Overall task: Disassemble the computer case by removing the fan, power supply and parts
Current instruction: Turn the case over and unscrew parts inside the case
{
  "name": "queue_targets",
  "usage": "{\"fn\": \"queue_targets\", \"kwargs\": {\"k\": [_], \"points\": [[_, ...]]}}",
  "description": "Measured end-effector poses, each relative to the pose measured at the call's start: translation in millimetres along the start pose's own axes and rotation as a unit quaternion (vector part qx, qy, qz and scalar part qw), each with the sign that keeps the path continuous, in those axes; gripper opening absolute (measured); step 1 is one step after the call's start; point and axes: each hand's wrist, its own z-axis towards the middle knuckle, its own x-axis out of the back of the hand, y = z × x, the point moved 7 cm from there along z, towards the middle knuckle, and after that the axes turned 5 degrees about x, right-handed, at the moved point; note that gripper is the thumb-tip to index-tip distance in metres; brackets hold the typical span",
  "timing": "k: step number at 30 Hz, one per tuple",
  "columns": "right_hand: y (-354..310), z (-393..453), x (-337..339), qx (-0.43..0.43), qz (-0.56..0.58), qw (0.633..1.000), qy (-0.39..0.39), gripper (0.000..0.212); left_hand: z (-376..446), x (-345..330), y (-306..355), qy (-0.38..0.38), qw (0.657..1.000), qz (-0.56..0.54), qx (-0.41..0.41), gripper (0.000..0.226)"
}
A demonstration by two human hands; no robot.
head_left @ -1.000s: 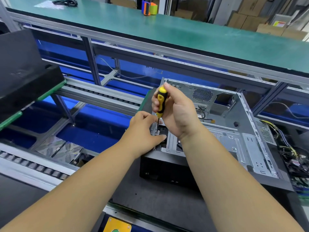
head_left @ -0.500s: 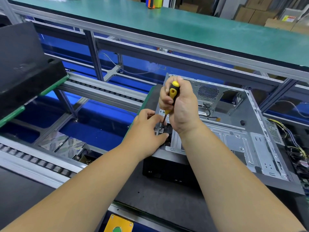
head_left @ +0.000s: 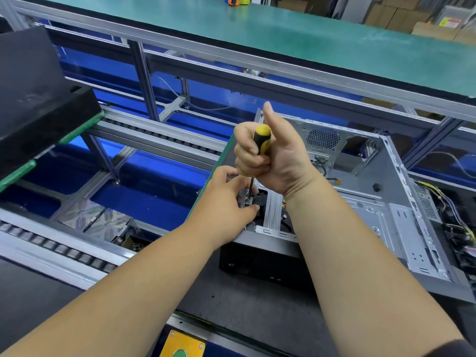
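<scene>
An open grey computer case (head_left: 365,217) lies on its side on a dark mat, its black front panel toward me. My right hand (head_left: 275,158) grips a yellow and black screwdriver (head_left: 261,141) upright, thumb lifted, the shaft pointing down onto a screw at the case's near left corner. My left hand (head_left: 226,199) pinches a small metal bracket (head_left: 244,197) at that corner, right beside the screwdriver tip. A perforated fan grille (head_left: 322,140) shows on the case's far wall.
A bundle of cables and removed parts (head_left: 453,220) lies right of the case. A black box (head_left: 38,104) sits on a green pallet at left. A roller conveyor (head_left: 154,135) and a green belt shelf (head_left: 309,34) run behind. A yellow button box (head_left: 183,343) sits at the near edge.
My right hand has raised its thumb off the screwdriver handle and shifted grip. The left hand stays on the bracket. The camera has tilted slightly downward.
</scene>
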Motion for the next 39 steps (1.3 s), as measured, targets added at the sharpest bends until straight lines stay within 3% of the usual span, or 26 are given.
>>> {"fn": "queue_targets", "kwargs": {"k": [5, 12, 16, 24, 26, 30, 39], "points": [[-3.9, -14.1, 18.7, 0.039, 0.033, 0.995, 0.090, 0.030, 0.3, 0.3, 3.3, 0.001, 0.999, 0.037, -0.008, 0.026], [-15.9, -31.8, 33.5, -0.001, -0.058, 0.978, 0.202, 0.027, 1.6, 1.2, 6.8, 0.007, 0.993, 0.116, -0.012, 0.031], [-21.8, -33.5, 30.9, -0.027, -0.056, 0.977, 0.205, 0.036, 4.1, -0.9, 8.4, -0.002, 0.987, 0.162, -0.004, 0.042], [-17.5, -20.5, 17.8, -0.028, -0.049, 0.983, 0.177, 0.058, 4.4, -1.3, 11.8, 0.004, 0.985, 0.173, 0.008, 0.033], [-17.0, -20.3, 16.5, -0.024, -0.045, 0.983, 0.174, 0.054, 4.0, -1.5, 11.5, 0.004, 0.985, 0.174, 0.006, 0.035], [-18.8, -25.8, 19.5, -0.011, -0.052, 0.983, 0.175, 0.024, 2.9, -0.5, 10.6, 0.012, 0.988, 0.155, 0.006, 0.035], [-30.0, -38.8, 33.3, -0.029, -0.066, 0.971, 0.229, 0.022, 3.1, 0.6, 9.5, 0.019, 0.990, 0.139, 0.009, 0.032]]}}
